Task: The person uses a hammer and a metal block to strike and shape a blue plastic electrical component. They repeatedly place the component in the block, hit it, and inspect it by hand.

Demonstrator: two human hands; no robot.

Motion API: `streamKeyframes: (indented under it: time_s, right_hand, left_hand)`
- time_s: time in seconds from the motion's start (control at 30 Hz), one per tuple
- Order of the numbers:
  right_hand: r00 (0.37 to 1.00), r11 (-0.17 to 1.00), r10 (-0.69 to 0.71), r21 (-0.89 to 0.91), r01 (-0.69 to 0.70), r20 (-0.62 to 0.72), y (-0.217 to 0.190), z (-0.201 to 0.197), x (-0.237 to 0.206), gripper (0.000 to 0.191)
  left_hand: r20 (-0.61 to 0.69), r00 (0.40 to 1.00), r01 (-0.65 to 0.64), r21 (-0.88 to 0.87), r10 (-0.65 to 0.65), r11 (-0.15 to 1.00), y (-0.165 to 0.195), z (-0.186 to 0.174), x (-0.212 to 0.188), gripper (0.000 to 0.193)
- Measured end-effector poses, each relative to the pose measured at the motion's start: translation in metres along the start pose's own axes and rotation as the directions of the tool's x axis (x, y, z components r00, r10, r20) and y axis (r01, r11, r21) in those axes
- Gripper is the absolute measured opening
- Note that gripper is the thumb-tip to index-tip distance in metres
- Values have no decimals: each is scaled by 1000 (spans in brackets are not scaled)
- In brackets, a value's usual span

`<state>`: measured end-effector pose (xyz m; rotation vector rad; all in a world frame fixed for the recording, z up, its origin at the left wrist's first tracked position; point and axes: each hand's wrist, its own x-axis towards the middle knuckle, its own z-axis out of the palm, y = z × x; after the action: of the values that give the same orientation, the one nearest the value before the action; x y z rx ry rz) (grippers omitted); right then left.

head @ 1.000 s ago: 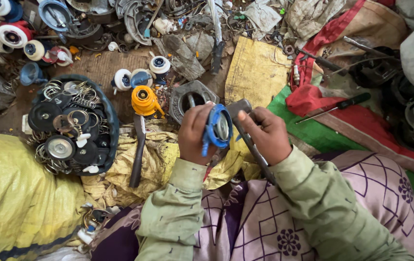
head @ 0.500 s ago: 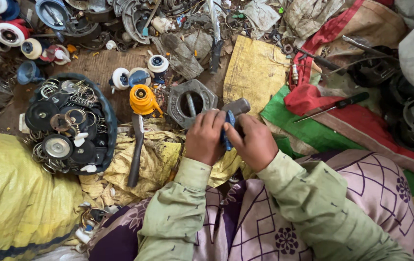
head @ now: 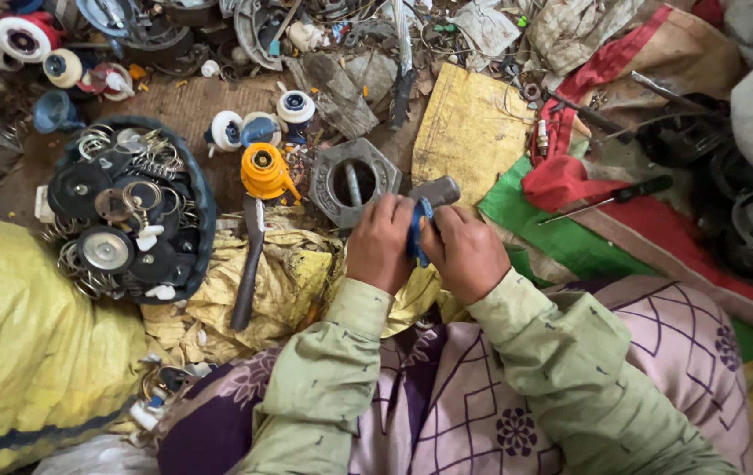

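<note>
Both hands are tight together at the person's lap: the left hand is curled shut around a small blue part, and the right hand is clamped on the same piece from the other side, knuckles up, with only a strip of blue showing between them. A grey hammer head pokes out just above the blue part, touching the fingers; which hand carries it, I cannot tell. Just beyond the left hand lies a grey hexagonal metal casting with a round hole through it. Left of that casting stands an orange cap-shaped piece, and below the orange piece a dark, long-handled tool lies over crumpled yellow sacking. Farther left of the casting sits a round dark basket heaped with black discs, springs and rings. Right of the casting, a screwdriver rests on red and green cloth. Beyond the casting, white and blue spools sit on the floor before a jumble of scrap metal.
</note>
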<state>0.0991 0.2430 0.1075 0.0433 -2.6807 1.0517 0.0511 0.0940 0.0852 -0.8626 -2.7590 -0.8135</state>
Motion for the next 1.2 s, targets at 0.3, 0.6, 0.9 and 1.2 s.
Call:
streamKeyframes:
  time_s: [0.3,0.6,0.9,1.2]
  right_hand:
    - [935,935,-354,-31,353,-25,-24,-89,-18,26]
    - [933,931,-304,150,334,-193,-126,-126,-127,37]
    - [955,960,-260,141,241,139,-158,-189,-233,49]
    - [926,932,-356,115,343,127,-149,-142,-328,27]
  left_hand:
    - [619,772,589,-782,-144,-204,37,-80,-14,66]
    - [408,793,200,-876,-452,-440,149,-130,-151,37]
    - [379,874,164,-819,-303,-549,210,-138,-256,34]
    - [590,806,496,-635,41,-592,189,-84,-349,48]
